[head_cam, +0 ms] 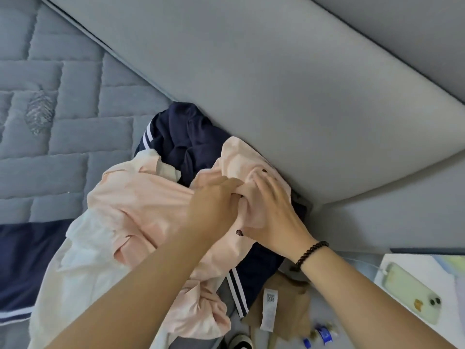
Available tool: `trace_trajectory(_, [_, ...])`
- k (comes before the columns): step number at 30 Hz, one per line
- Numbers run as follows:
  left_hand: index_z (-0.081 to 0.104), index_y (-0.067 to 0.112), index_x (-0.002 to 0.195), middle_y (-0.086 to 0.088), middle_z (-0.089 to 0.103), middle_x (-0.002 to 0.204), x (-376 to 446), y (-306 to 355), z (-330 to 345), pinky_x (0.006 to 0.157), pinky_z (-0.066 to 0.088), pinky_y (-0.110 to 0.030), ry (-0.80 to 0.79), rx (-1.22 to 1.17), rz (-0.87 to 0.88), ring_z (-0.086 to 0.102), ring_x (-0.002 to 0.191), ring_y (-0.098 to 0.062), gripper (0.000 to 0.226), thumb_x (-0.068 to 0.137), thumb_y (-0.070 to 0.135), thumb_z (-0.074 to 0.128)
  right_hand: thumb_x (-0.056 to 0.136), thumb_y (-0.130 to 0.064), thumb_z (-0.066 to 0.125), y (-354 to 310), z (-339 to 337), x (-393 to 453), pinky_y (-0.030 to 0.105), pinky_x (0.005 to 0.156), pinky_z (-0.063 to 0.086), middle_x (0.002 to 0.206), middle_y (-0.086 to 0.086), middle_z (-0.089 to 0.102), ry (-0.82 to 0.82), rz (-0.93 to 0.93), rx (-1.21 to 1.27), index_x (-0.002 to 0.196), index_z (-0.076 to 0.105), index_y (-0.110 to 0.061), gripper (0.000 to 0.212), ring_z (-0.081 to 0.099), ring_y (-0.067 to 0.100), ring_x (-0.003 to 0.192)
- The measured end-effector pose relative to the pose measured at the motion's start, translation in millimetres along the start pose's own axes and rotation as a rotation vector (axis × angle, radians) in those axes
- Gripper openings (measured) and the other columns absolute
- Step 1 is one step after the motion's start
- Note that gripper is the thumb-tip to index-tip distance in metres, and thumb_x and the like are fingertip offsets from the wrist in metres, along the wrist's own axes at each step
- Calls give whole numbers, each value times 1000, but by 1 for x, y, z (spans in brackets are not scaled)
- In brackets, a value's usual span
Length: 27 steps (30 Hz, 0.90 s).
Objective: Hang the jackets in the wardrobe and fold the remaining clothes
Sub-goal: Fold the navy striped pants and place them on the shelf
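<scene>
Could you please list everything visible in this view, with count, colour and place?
pink garment: one, pale pink with white lining, crumpled on the pile at centre
navy garment: one, dark navy with white stripes, under the pink one, against the headboard
headboard: one, grey, padded, across the top
quilted mattress: one, blue-grey, left
tan garment: one, beige with a white care label, lower right
phone: one, pale green, on a white surface at right
left hand: fingers gripping the pink fabric
right hand: beaded bracelet on the wrist, fingers on the pink fabric
</scene>
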<state>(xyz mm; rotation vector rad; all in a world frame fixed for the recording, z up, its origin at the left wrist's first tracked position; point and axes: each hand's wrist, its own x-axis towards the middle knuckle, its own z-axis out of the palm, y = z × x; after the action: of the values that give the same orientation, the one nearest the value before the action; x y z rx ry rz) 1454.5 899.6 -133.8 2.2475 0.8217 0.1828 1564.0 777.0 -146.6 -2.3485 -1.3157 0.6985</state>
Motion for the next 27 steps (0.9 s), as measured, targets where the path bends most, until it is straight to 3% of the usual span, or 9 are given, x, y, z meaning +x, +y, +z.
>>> trace_trajectory(3, [70,25,96,10,65,85,-49,33,-23,73,43,-15,68,-336,-16,54,83,-3,23,88,7,58,70,-39,78,-14,-5,-4,19,110,29,146,-16,25,-44,52,293,145,8,-42,103,24,-2,136])
trace_trajectory(6, [71,32,91,17,68,85,-96,48,-41,69,44,-7,170,-572,-69,61,82,2,24,81,11,65,80,4,68,-24,-8,-23,5,89,40,118,-13,51,-28,-11,458,141,40,-19,71,46,-19,104])
trace_trajectory(9, [64,33,108,24,64,102,-136,37,-49,80,40,-3,235,-581,-44,58,98,7,38,74,15,69,87,16,50,-48,-7,-55,15,82,47,105,0,65,14,-28,539,120,61,-15,47,59,-5,96])
trace_trajectory(13, [16,30,151,22,17,155,-179,14,-39,116,19,-17,170,-364,-81,14,145,1,107,69,37,84,91,10,51,-86,-23,-109,13,80,50,102,-6,70,79,-28,854,109,67,-20,38,64,1,96])
trace_trajectory(15, [-1,22,154,14,-12,159,-187,12,-30,122,-1,-32,104,-117,-106,-13,148,-7,125,66,48,83,90,2,57,-102,-37,-136,18,80,52,99,-6,72,62,-80,948,102,72,-27,34,65,6,98])
trace_trajectory(17, [13,30,153,9,-1,162,-190,22,-27,121,-5,-44,60,-90,-98,-11,149,-17,109,68,46,80,84,-14,68,-113,-51,-159,27,78,56,98,-3,73,-20,-96,1119,96,75,-30,22,67,13,96])
trace_trajectory(20, [51,52,109,27,62,111,-202,39,-31,103,42,-48,44,-413,-97,55,115,-2,54,70,15,62,66,-20,79,-112,-63,-179,32,68,58,95,7,74,-102,-6,1297,97,76,-22,31,71,21,89])
trace_trajectory(23, [50,55,103,32,62,101,-222,40,-41,74,49,-17,115,-507,-158,59,93,10,56,69,11,55,80,-2,65,-99,-62,-182,30,66,58,96,6,74,-26,207,1199,95,74,-23,27,72,21,89])
trace_trajectory(27, [48,45,108,38,59,89,-250,15,-62,56,44,-8,372,-535,-402,57,82,11,44,80,13,57,88,-8,65,-89,-35,-183,31,74,59,104,-4,72,-75,452,939,111,64,-25,29,70,11,92])
